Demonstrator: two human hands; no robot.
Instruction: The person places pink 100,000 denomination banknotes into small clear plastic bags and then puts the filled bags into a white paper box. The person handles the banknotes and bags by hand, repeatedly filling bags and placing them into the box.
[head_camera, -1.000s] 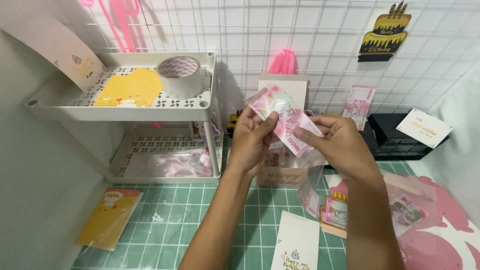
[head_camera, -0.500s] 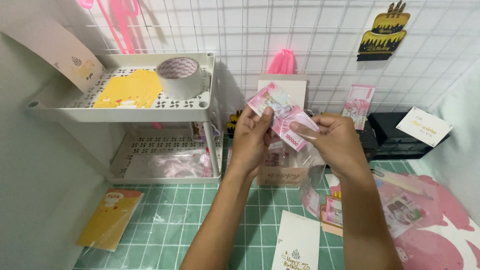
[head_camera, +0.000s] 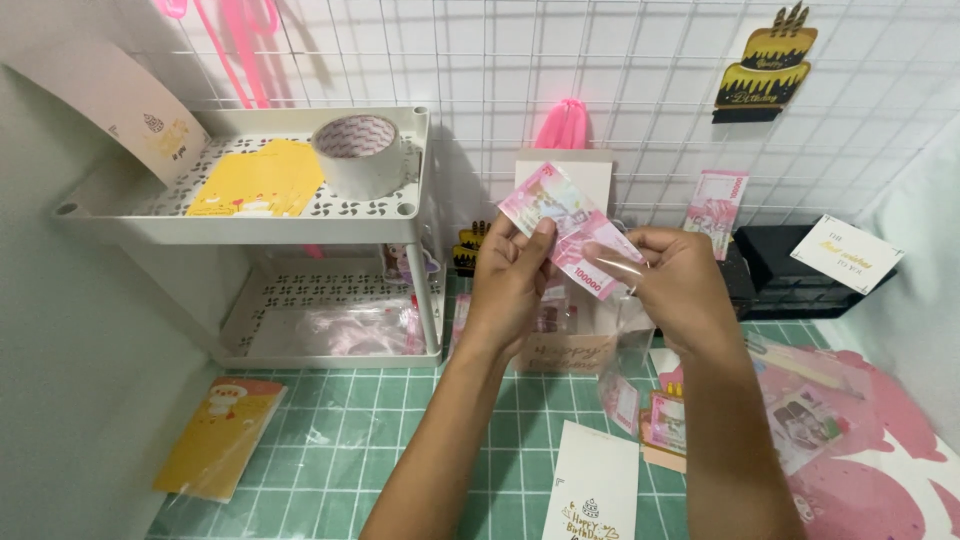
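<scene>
Your left hand (head_camera: 510, 285) pinches a pink banknote (head_camera: 560, 215), thumb on its front face, other fingers curled behind it. Your right hand (head_camera: 675, 285) pinches the note's lower right end together with a clear plastic sleeve (head_camera: 630, 330) that hangs down below your fingers; fingers pressed together, thumb on top. The note sits between both sets of fingertips, tilted, raised above the green cutting mat (head_camera: 350, 450).

Behind your fingers: a brown card (head_camera: 565, 350) standing upright, and a wire grid wall (head_camera: 620, 70). Left of your left fingers: a white two-tier shelf (head_camera: 240, 215) with a tape roll (head_camera: 358, 152) and yellow paper (head_camera: 260, 180) on top. Right of your right fingers: a second pink banknote (head_camera: 716, 208) clipped on the grid, and a black box (head_camera: 800, 275). Below your wrists: a white greeting card (head_camera: 595, 490), and a yellow card in a sleeve (head_camera: 218, 435) far left.
</scene>
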